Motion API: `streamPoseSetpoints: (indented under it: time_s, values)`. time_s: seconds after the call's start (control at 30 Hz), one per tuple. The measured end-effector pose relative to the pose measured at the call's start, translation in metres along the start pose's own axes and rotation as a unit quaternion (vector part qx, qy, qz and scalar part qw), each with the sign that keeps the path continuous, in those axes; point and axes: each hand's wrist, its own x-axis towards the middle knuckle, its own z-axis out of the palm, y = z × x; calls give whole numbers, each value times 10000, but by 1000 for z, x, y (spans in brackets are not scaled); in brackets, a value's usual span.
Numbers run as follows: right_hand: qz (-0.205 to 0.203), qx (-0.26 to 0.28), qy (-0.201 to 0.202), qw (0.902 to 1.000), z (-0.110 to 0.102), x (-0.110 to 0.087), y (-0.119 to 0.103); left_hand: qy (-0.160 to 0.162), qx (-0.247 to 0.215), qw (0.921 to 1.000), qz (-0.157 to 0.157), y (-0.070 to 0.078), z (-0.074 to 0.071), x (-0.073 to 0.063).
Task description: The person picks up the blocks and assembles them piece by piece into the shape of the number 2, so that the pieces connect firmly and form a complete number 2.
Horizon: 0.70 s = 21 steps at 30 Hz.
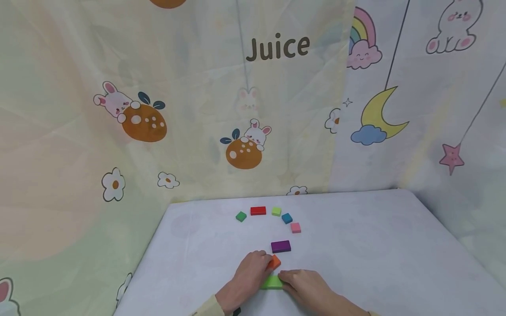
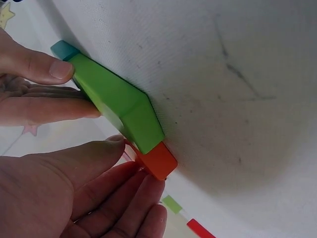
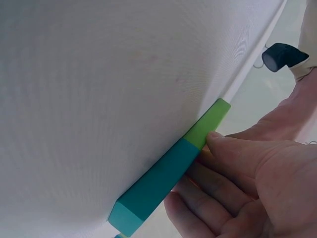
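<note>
My left hand [image 1: 253, 273] pinches an orange block [image 2: 157, 161] between thumb and fingers; its thumb tip also lies close to a long light green block [image 2: 116, 94]. The orange block sits against the far side of the green one. From the right, my right hand [image 1: 308, 287] pinches the green block near its end, thumb on the near side. A long teal block [image 3: 156, 183] lies end to end with the green block, under the right hand; the head view hides it. Both long blocks lie on the white tabletop.
Beyond the hands a purple block [image 1: 280, 246] lies on the white tabletop [image 1: 356, 245]. Farther back, a curved row holds a pink [image 1: 295, 228], a blue [image 1: 287, 218], a lime [image 1: 276, 211], a red [image 1: 258, 211] and a dark green block [image 1: 241, 216]. Printed cloth [image 1: 197, 109] hangs behind.
</note>
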Motion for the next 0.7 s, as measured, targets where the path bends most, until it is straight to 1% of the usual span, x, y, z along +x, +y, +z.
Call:
streamPoseSetpoints:
  time_s: [0.3, 0.7]
  values:
    - [-54, -104, 97, 9999, -1, -1, -1, 17, 51, 10000, 76, 1, -1, 0]
    - [-72, -69, 97, 9999, 1, 0, 0, 2, 13, 10000, 51, 1, -1, 0]
